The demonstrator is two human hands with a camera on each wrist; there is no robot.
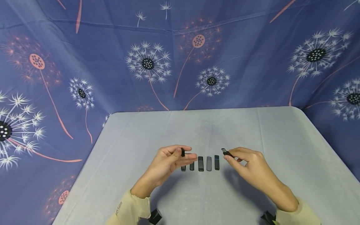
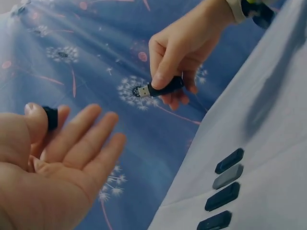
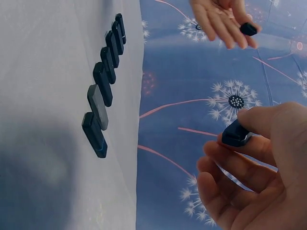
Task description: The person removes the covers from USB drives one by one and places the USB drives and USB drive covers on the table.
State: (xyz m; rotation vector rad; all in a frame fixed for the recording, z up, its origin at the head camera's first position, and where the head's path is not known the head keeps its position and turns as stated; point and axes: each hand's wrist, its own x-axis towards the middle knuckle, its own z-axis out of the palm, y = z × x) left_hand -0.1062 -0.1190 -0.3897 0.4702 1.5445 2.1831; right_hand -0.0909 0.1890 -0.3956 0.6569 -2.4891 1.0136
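Note:
Between thumb and index finger, my right hand (image 1: 251, 165) pinches a black USB stick (image 2: 165, 86). Its bare metal plug (image 2: 144, 91) points toward the left hand. My left hand (image 1: 170, 164) pinches a small black cap (image 2: 50, 118) between thumb and index finger, the other fingers stretched out. Both hands are raised above the table, with a gap between the stick and the cap. Below them lies a row of several USB sticks, among them a grey one (image 1: 209, 163) and a black one (image 1: 217, 162) at the right end. The left hand partly covers the row's left end in the head view.
A pale cloth covers the table (image 1: 225, 131). Behind it hangs a blue cloth (image 1: 112, 62) with dandelion prints. Dark wrist devices sit at both sleeves, one by the left cuff (image 1: 136, 203) and one by the right cuff (image 1: 298, 212).

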